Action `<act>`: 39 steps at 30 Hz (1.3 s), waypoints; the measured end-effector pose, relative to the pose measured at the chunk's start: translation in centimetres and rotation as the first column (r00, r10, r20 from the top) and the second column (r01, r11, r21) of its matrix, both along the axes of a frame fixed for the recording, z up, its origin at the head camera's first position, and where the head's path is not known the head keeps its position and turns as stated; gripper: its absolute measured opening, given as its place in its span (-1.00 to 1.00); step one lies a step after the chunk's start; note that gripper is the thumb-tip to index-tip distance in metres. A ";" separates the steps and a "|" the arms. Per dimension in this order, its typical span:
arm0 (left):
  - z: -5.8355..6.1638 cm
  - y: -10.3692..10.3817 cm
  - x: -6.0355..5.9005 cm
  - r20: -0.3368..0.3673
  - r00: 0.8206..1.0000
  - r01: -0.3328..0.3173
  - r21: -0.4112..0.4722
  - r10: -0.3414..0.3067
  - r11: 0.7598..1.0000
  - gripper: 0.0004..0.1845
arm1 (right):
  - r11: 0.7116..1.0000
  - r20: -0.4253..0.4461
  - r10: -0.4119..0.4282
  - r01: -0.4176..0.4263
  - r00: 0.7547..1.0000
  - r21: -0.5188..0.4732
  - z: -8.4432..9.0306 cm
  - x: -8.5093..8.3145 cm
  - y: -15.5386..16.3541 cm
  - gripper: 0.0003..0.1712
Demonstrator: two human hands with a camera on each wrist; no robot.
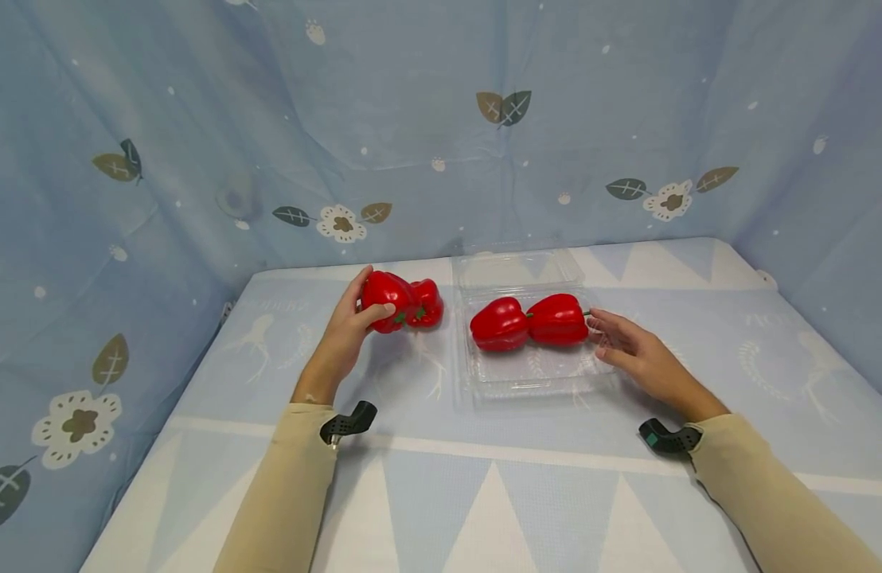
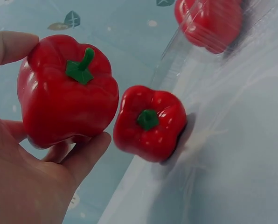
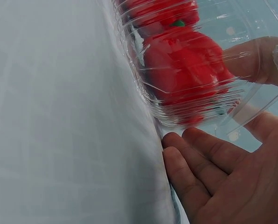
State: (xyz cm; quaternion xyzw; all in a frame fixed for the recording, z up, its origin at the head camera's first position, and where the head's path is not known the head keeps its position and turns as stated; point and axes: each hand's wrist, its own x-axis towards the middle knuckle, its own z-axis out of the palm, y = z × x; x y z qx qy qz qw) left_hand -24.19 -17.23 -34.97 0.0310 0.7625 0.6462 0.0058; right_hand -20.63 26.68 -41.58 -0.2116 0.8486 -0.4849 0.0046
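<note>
Overhead: blue patterned tablecloth (image 1: 484, 477), floral blue curtain (image 1: 412, 119) behind.

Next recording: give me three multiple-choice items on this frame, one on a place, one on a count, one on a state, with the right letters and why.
1. Where do the two peppers not near the left hand lie?
A. in the clear tray
B. on the bare cloth right of the tray
C. in the right hand

2. How many red peppers show in the head view?
A. two
B. three
C. four

3. What is the left hand doing?
A. lying flat on the cloth
B. gripping a pepper
C. lifting the tray

Answers:
1 A, both sit side by side inside the tray's walls.
2 C, two in the tray and two left of it.
3 B, thumb and fingers curl round the pepper, while another pepper lies beside it on the cloth.
</note>
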 end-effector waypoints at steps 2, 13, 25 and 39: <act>0.1 0.3 0.2 -0.007 1.000 0.015 -0.012 -0.015 1.000 -0.09 | 1.000 -0.004 0.000 0.000 1.000 -0.003 0.0 0.0 0.0 -0.30; -0.1 1.7 0.4 -0.056 0.992 0.112 0.000 -0.112 0.994 -0.12 | 1.000 -0.004 -0.004 0.004 1.000 0.004 0.1 -0.1 0.0 -0.30; 0.2 3.3 1.0 -0.073 0.989 0.128 -0.017 -0.129 0.992 -0.13 | 1.000 0.024 -0.010 0.010 1.000 0.013 0.1 0.0 0.0 -0.30; -0.5 4.7 1.0 -0.093 0.972 0.212 -0.036 -0.214 0.977 -0.12 | 1.000 0.004 -0.010 0.009 1.000 0.015 0.2 0.0 -0.2 -0.31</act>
